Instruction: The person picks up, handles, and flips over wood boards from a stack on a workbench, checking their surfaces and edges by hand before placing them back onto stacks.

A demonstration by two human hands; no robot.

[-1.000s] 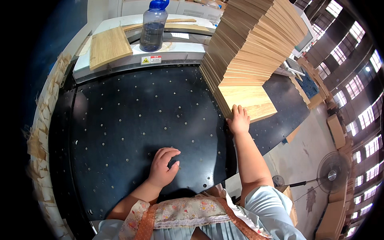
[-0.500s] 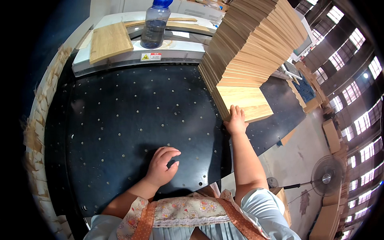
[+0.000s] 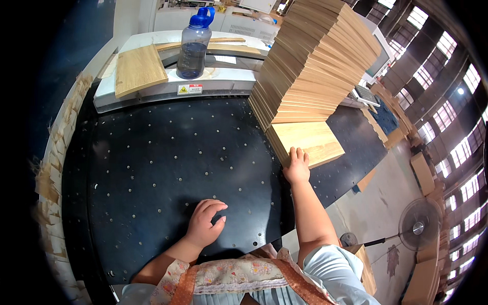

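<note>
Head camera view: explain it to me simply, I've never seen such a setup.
No robot: these are a person's two bare hands. The picture comes from a fisheye camera worn on the head, looking down, so straight edges bend. On the black dotted table sits a low stack of wood-grain boards, with a taller stack rising behind it. The right hand rests its fingers on the low stack's near edge; whether it grips is unclear. The left hand curls loosely over the table, nothing visible in it. Beyond, a blue-lidded water bottle stands on a white ledge.
</note>
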